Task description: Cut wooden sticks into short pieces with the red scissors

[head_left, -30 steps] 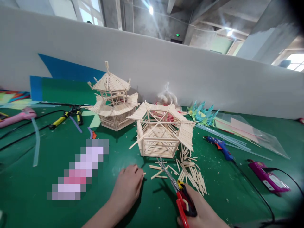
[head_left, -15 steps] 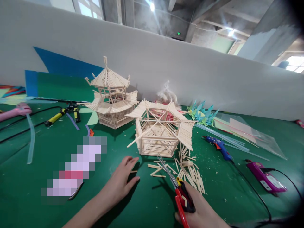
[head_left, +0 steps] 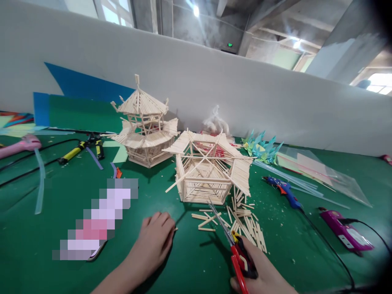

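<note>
My left hand (head_left: pixel 156 237) is curled low over the table, fingers closed. A short wooden stick (head_left: pixel 175 229) pokes out at its fingertips, the rest hidden by the hand. My right hand (head_left: pixel 260 267) holds scissors (head_left: pixel 226 232) with red and black handles, the narrow blades pointing forward and left. Just beyond the blade tips stands a roofless wooden-stick pavilion (head_left: pixel 205 192) with slatted eaves and sticks crossing over its top. Cut sticks (head_left: pixel 249 228) lie scattered around the blades and by the pavilion's right corner. Behind to the left is a finished-looking two-tier stick pagoda (head_left: pixel 142 141).
On the left are a blurred-out phone-like object (head_left: pixel 98 237), a pink glue gun (head_left: pixel 24 146) and yellow-black pliers (head_left: pixel 73 152). A blue glue gun (head_left: pixel 283 190) and a corded magenta device (head_left: pixel 346 230) lie right. Behind stands a white partition (head_left: pixel 196 77).
My left hand's fingers have gone from spread to curled closed around the short stick. The scissors stay in my right hand, with little movement. The view has shifted slightly.
</note>
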### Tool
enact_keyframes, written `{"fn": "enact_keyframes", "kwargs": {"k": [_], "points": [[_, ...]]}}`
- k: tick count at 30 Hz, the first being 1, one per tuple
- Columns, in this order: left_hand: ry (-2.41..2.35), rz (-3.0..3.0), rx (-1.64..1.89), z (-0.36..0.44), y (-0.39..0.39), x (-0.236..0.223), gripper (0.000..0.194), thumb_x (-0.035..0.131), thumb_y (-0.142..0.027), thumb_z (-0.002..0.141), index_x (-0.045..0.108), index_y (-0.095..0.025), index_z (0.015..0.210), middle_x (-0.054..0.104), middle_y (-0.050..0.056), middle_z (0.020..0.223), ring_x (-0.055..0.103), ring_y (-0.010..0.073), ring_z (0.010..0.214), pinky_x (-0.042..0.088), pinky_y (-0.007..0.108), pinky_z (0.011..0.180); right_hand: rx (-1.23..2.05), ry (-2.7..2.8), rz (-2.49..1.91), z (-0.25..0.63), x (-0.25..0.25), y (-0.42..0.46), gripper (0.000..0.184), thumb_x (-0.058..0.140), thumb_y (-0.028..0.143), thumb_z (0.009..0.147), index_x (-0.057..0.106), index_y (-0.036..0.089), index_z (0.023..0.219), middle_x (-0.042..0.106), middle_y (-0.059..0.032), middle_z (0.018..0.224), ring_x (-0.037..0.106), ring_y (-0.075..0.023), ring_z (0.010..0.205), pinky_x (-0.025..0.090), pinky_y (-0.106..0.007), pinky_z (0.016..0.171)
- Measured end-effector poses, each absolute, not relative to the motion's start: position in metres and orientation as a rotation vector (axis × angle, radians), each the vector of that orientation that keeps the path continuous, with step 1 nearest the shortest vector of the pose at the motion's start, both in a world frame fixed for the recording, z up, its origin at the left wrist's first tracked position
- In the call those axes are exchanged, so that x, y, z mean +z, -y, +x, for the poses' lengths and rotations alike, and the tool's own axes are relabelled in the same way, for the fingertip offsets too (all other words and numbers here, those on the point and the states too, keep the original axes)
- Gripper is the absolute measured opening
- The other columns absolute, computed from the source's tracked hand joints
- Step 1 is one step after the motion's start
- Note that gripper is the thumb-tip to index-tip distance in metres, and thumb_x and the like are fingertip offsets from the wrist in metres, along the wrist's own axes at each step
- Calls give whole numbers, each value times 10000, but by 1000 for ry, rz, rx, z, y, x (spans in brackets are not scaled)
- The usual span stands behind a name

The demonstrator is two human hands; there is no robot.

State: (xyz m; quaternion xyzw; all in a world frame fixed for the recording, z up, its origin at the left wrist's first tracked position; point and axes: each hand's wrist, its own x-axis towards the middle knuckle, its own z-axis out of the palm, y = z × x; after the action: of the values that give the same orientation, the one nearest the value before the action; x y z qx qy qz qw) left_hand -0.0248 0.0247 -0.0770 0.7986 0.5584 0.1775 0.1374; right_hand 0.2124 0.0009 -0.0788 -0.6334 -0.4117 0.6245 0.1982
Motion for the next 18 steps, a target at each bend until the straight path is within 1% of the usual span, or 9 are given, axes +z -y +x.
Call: {"fn": "enact_keyframes", "kwargs": {"k": [3,5,9,11,13,14,18], "points": [[-1611,2333,494,-14,-33,-83,264,336,-169,834,573,-187,716,581,53,732,497,208,719,352,346,645,1790,1096,-1747,211,-80,-1,317,632,414,626,537,194,834,538,21,595,536,-145,598,442,-229,515],[-1588,2340,513,-6,-39,-84,257,347,-172,834,577,-192,720,594,51,741,503,211,737,356,342,648,1808,1089,-1716,211,-80,0,323,579,460,665,545,190,840,560,0,641,551,-150,615,452,-238,519],[-1593,2282,635,1,-39,-70,222,342,-192,847,560,-186,804,601,56,796,518,198,773,387,330,686,1800,1134,-1687,215,-80,2,351,501,504,706,562,188,844,583,-27,679,568,-153,609,460,-255,541],[-1609,2209,729,3,-32,-59,257,293,-207,868,536,-181,791,588,57,792,525,180,767,404,310,698,1749,1179,-1705,217,-77,1,346,482,477,726,562,185,894,593,-30,682,573,-155,620,456,-257,568],[-1525,2074,908,8,-23,-48,194,349,-248,851,533,-190,834,587,58,812,530,192,781,418,316,702,1693,1245,-1723,220,-74,0,328,485,418,734,556,182,950,603,-32,685,573,-161,641,444,-250,584],[-1466,2073,927,11,-19,-44,168,373,-254,840,531,-197,840,590,58,818,534,197,776,423,323,700,1673,1275,-1727,220,-71,-1,327,505,382,722,552,183,976,609,-32,688,572,-164,652,436,-245,589],[-1312,1989,976,22,-12,-39,196,331,-208,844,526,-218,855,601,56,816,558,183,731,448,289,651,1588,1459,-1752,218,-64,-3,443,574,253,643,521,190,1078,633,-40,720,570,-178,657,418,-244,607]]}}
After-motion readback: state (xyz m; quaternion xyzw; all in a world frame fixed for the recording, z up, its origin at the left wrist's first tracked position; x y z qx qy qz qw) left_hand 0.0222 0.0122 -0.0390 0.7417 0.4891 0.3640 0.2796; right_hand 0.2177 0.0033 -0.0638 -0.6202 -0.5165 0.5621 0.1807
